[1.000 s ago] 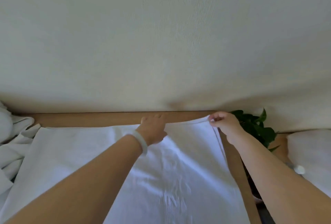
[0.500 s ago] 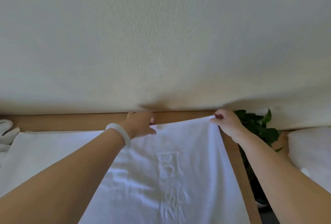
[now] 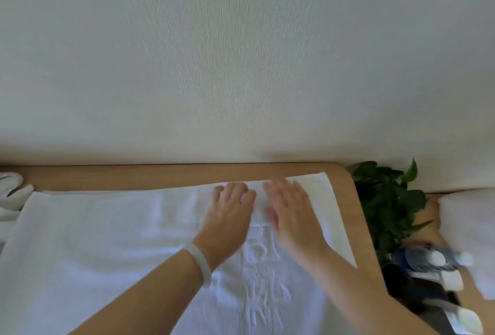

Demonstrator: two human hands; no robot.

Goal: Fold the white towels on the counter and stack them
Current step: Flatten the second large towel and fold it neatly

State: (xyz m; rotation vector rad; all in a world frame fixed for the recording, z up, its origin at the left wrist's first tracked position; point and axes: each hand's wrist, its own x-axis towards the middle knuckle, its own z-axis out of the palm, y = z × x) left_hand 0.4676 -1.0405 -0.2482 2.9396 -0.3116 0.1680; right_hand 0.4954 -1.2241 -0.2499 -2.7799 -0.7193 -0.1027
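1 pale ribbed wall stood behind 1 tan wood counter, rounded corner. 1 white terry towel w/ embossed letters lay flat on it. Right hand flat, fingers straight, blurred; left hand palm-down, fingertips' grip unclear. 1 smooth white bangle.

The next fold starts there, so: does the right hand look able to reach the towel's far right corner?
Probably yes. The right hand lies flat on the towel just left of the far right corner, with only bare cloth between them.
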